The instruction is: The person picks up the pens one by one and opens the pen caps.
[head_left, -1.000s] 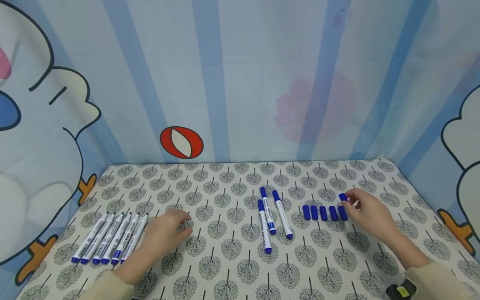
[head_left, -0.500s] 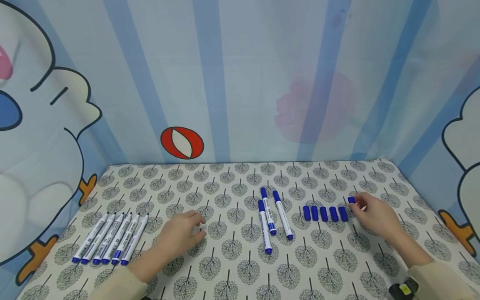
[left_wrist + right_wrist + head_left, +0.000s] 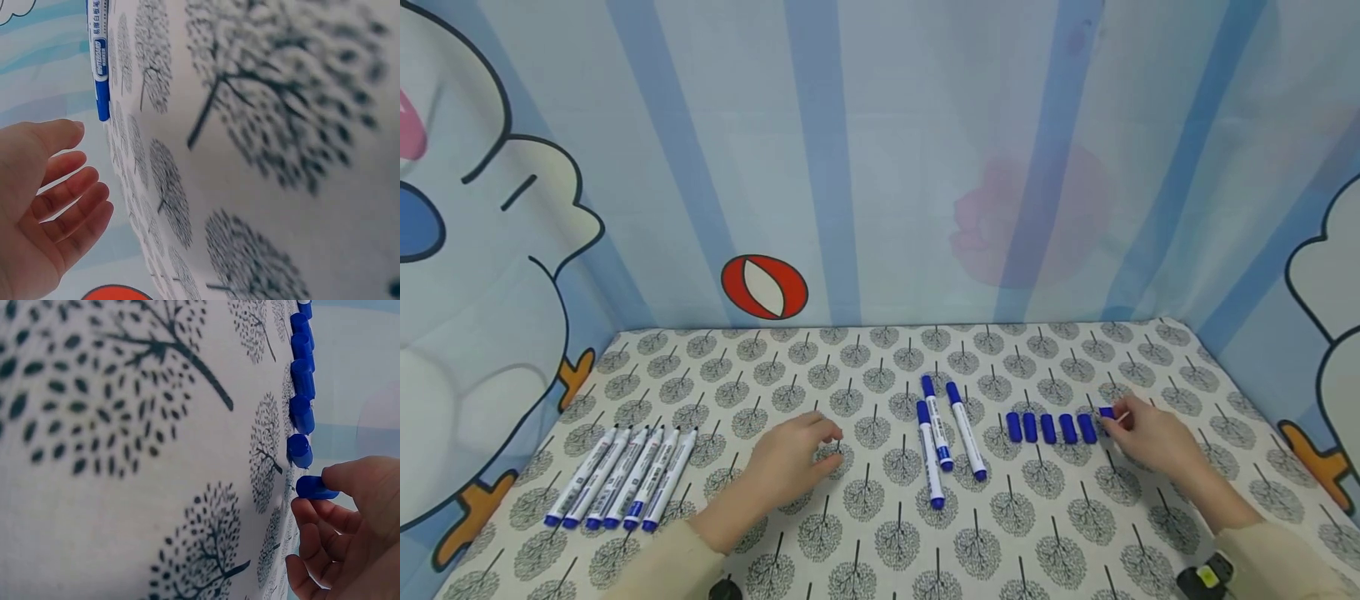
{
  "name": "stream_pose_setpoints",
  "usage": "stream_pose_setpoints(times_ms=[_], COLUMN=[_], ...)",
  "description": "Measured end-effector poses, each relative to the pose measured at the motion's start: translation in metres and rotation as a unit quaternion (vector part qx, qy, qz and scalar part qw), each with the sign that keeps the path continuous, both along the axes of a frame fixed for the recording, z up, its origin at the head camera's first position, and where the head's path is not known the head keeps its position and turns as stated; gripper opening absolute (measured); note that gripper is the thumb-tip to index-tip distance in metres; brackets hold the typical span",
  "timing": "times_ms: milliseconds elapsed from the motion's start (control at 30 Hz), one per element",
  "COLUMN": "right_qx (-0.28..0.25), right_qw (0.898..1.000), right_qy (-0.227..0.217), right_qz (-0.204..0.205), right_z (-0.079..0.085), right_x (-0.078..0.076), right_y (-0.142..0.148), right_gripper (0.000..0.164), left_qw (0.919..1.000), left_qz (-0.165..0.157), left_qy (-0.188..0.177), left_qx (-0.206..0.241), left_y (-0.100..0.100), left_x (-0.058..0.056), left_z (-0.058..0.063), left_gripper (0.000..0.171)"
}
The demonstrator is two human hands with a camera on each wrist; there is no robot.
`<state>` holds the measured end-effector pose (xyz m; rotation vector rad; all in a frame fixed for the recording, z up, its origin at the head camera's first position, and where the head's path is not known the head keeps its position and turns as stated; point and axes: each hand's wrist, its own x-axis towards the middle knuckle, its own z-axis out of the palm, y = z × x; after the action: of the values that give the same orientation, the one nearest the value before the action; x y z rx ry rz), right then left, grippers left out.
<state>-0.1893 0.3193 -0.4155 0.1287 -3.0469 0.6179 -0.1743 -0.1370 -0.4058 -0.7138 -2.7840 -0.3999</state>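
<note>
My right hand (image 3: 1153, 435) pinches a blue marker cap (image 3: 315, 487) between thumb and fingertips, at the right end of a row of several blue caps (image 3: 1048, 428) on the patterned cloth. In the right wrist view the held cap lies close beside the last cap (image 3: 300, 450) of that row. My left hand (image 3: 786, 461) is over the cloth left of centre with its fingers loosely bent and nothing in them; the left wrist view shows the bare palm (image 3: 31, 206). To its right lie three capped whiteboard markers (image 3: 967, 431), white with blue ends.
Several uncapped white markers (image 3: 621, 477) lie side by side at the left, dark tips pointing away. Behind the tree-print tablecloth (image 3: 865, 550) rises a striped blue curtain (image 3: 895, 167) with cartoon figures.
My right hand has brought the pinched cap from above the row's right end rightward and down beside the row. The left hand has moved right, away from the uncapped markers.
</note>
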Motion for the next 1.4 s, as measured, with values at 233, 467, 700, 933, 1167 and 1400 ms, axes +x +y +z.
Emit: stream_pose_setpoints(times_ms=[233,467,700,933,1167,1400], right_qx=[0.008,0.013,0.003,0.003,0.003,0.0], right_qw=[1.0,1.0,1.0,1.0,1.0,0.999], right_qy=[-0.015,-0.008,-0.015,-0.015,-0.022,-0.031], right_qz=[-0.003,-0.007,-0.01,-0.009,-0.014,-0.018], right_z=[-0.002,-0.004,-0.007,-0.008,-0.006,-0.005], right_x=[0.001,0.002,0.0,-0.002,-0.002,-0.002], right_y=[0.001,-0.001,-0.002,-0.002,-0.004,-0.004], right_gripper=[0.026,0.025,0.029,0.031,0.032,0.033], left_qw=[0.9997,0.9994,0.999,0.999,0.9984,0.9984], left_qz=[-0.019,-0.031,-0.027,-0.035,-0.05,-0.049], left_qy=[-0.003,-0.016,-0.033,-0.023,-0.023,-0.03], left_qx=[0.011,-0.001,-0.016,-0.012,-0.007,-0.001], left_y=[0.013,0.025,0.038,0.049,0.059,0.067], left_x=[-0.002,-0.005,-0.006,-0.007,-0.008,-0.009], left_z=[0.002,0.002,0.002,0.004,0.004,0.002], left_gripper=[0.02,0.025,0.025,0.023,0.022,0.021])
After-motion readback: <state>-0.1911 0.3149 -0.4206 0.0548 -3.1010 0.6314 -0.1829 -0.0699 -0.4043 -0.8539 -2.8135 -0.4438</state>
